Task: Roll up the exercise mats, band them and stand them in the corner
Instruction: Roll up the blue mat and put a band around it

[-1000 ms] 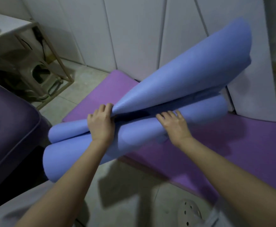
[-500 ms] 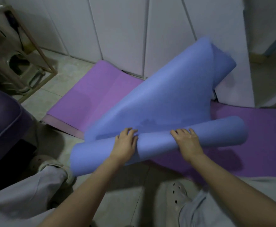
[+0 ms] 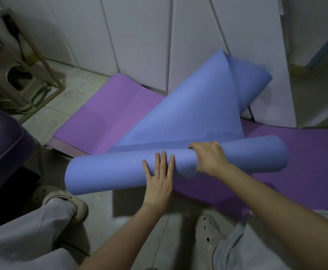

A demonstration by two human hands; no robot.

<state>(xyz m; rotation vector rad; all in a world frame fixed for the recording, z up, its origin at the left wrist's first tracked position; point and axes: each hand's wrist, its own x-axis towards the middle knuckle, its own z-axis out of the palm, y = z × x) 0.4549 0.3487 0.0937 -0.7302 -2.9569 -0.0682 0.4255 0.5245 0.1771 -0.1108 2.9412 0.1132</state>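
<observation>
A blue exercise mat (image 3: 108,172) is partly rolled into a thick tube lying across the middle of the view. Its loose end (image 3: 196,108) rises away toward the white doors. My left hand (image 3: 160,178) lies flat on the roll with straight fingers. Over the top of the roll, just to the right, my right hand (image 3: 209,158) curls its fingers round it. Underneath lies a purple mat (image 3: 108,110), spread flat on the floor and reaching to the right edge.
White cupboard doors (image 3: 139,39) stand close behind the mats. A dark purple sofa (image 3: 1,145) fills the left side. At the upper left is a wooden-framed side table (image 3: 42,61) with a stool under it. My feet in pale clogs (image 3: 208,230) stand on the tiled floor.
The roll has come lower and tighter, with its loose end dropping toward the doors. My left hand went from gripping the roll to lying flat on it.
</observation>
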